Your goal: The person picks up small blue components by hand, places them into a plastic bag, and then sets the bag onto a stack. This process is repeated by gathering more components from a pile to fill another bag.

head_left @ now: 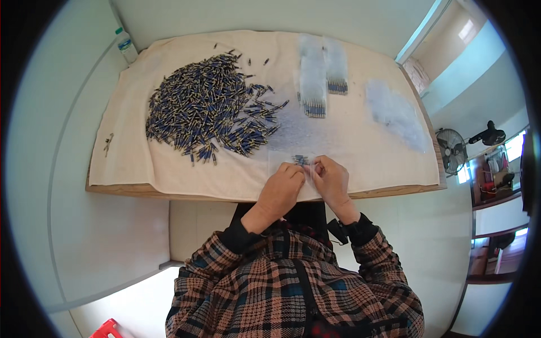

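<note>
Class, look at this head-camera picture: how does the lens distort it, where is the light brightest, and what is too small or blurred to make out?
Head view: the fisheye bends the table edges and leaves a black rim; lighting is soft and even, brightest at the window at far right; the pile of blue pins blurs into a mass, and what the left hand and right hand pinch in the clear bag is too small to tell.

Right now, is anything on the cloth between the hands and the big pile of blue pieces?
Nothing visible. The left hand and right hand hold a clear bag near the table edge; bare cloth separates them from the pile.
</note>
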`<state>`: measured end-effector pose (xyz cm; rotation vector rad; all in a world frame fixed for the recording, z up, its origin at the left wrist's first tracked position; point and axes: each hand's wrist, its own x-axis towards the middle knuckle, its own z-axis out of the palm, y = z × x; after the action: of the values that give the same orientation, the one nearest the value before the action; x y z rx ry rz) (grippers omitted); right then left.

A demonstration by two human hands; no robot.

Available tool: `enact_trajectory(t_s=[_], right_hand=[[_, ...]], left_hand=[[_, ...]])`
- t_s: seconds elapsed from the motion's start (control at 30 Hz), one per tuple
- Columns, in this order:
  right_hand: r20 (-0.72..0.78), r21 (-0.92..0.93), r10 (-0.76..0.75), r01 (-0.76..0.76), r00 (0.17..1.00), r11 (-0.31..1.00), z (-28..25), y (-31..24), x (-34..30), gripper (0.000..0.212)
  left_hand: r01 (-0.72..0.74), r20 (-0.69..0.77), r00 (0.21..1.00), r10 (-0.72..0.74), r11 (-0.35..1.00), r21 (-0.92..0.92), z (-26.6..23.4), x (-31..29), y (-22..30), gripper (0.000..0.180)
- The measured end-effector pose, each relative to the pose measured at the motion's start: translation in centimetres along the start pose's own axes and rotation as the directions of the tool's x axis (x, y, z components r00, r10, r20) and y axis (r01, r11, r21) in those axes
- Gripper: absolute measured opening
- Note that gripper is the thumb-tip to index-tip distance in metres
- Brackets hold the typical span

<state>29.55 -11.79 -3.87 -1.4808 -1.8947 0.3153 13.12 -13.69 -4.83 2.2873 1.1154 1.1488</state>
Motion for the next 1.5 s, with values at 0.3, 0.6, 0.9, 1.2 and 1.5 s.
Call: enact_trajectory(t_s=[0.3, 0.6, 0.9, 1.2, 1.5], right_hand=[[0.018, -0.026, 0.074, -0.074, 0.997, 0.997, 0.5, -1.3, 0.2, 0.020], [0.003, -0.039, 0.084, -0.084, 0.996, 0.996, 0.6, -0.5, 1.2, 0.023], [0.024, -0.055, 0.108, -0.107, 0.994, 0.993, 0.3, -1.0, 0.9, 0.024], [0.155, -0.079, 0.090, -0.079, 0.984, 0.994, 0.1, -0.8, 1.4, 0.019], [0.375, 0.048, 0.121, -0.150, 0.919, 0.988, -5.1, -3.1, 4.9, 0.010]], left_hand=[[-0.007, 0.055, 0.998, 0.009, 1.000, -0.030, -0.9, -0.2, -0.9, 0.012], [-0.017, 0.173, 0.985, 0.024, 0.999, -0.039, -1.0, 0.6, -1.2, 0.025], [0.043, 0.089, 0.995, -0.037, 0.997, -0.069, -0.4, 0.4, -1.0, 0.015], [-0.014, 0.101, 0.995, 0.020, 0.998, -0.054, -1.3, 0.1, -1.3, 0.019], [0.084, 0.005, 0.996, -0.085, 0.980, -0.179, -3.7, -0.4, 0.2, 0.024]])
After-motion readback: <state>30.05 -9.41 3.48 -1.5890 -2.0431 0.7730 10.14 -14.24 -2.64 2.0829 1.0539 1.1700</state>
